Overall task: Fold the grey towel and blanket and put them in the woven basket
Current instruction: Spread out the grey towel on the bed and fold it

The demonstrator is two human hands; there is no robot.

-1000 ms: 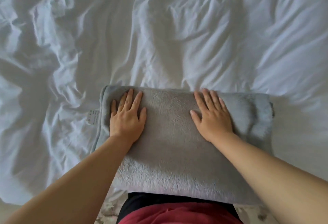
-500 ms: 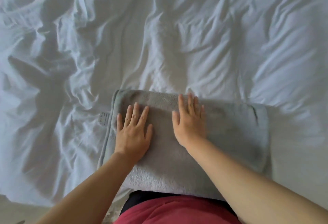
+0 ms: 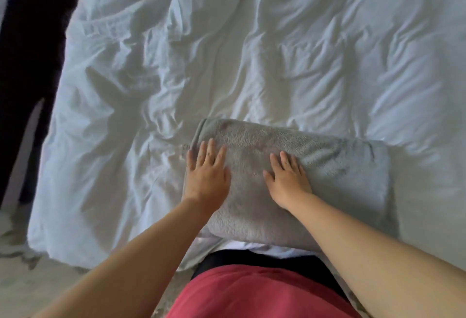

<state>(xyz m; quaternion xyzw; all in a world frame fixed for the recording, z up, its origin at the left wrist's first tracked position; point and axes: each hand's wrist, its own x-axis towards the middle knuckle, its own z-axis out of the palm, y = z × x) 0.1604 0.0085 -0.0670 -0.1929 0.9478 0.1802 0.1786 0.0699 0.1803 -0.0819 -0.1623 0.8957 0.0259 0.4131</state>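
Note:
A folded grey fleecy cloth, towel or blanket I cannot tell, lies as a thick rectangle on the white bed near its front edge. My left hand lies flat on its left end, fingers straight and spread, reaching the left hem. My right hand presses flat on the middle of the cloth, fingers straight and pointing away from me. Neither hand grips the fabric. No woven basket and no second grey cloth is in view.
The rumpled white duvet covers the bed across most of the view. Its left edge drops to a pale floor, with a dark strip beyond at the far left. My red and black clothing is at the bottom.
My right hand slid from the cloth's right half to its middle. My left hand shifted toward the left hem. The view swung left, so the bed's left edge and the floor now show.

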